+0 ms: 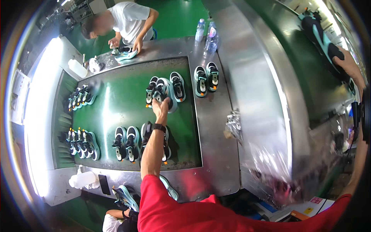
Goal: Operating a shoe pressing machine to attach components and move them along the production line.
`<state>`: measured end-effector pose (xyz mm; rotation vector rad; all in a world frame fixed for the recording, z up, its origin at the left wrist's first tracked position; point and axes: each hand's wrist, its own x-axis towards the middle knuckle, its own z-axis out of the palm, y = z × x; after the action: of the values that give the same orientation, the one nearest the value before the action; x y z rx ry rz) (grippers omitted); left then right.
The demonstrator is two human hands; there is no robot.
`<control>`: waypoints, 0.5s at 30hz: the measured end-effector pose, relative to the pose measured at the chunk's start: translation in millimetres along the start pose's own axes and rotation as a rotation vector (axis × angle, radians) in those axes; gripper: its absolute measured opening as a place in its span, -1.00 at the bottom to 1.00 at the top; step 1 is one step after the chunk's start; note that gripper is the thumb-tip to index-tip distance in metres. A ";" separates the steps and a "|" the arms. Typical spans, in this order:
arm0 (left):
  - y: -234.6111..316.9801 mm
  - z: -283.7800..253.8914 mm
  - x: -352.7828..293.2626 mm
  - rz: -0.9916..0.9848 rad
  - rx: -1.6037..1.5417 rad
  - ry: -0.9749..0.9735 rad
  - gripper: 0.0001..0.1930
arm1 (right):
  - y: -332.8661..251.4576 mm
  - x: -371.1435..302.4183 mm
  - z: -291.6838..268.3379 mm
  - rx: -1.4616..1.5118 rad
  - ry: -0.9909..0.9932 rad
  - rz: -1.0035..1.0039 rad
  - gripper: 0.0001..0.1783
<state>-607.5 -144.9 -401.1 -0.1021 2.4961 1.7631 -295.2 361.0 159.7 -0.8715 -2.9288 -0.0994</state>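
With my left arm stretched over the green conveyor belt (101, 127), my left hand (160, 108) is closed on the heel end of a black, white and pale teal sneaker (167, 91). One matching sneaker (151, 86) is close on its left, partly covered, and another sneaker (177, 86) stands on its right. Far to the right, my right hand (348, 65) grips a dark sneaker (317, 36) with a teal stripe along it, tilted in the air. My left forearm partly hides more sneakers (167, 145) on the near part of the belt.
A pair of sneakers (201, 82) stands on the metal ledge, with plastic bottles (211, 38) beyond. Groups of sneakers (83, 143) line the belt's left end. Across the belt, a co-worker in white (129, 23) handles a sneaker (125, 54). A metal housing (255, 77) rises between my arms.
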 end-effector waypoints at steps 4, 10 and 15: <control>-23.8 41.4 48.2 0.183 0.574 0.123 -0.34 | -1.6 20.6 10.0 0.173 -0.121 0.026 -0.29; -37.6 97.0 50.8 0.029 0.519 0.038 -0.29 | -4.4 7.6 35.7 -0.051 0.247 -0.073 -0.23; -54.0 108.7 45.0 0.263 0.151 -0.080 -0.10 | -71.6 -29.9 11.7 0.279 0.123 0.040 -0.24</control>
<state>-643.4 -60.7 -492.6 0.3144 2.6736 1.6157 -310.2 285.9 142.4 -0.8454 -2.7208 0.2435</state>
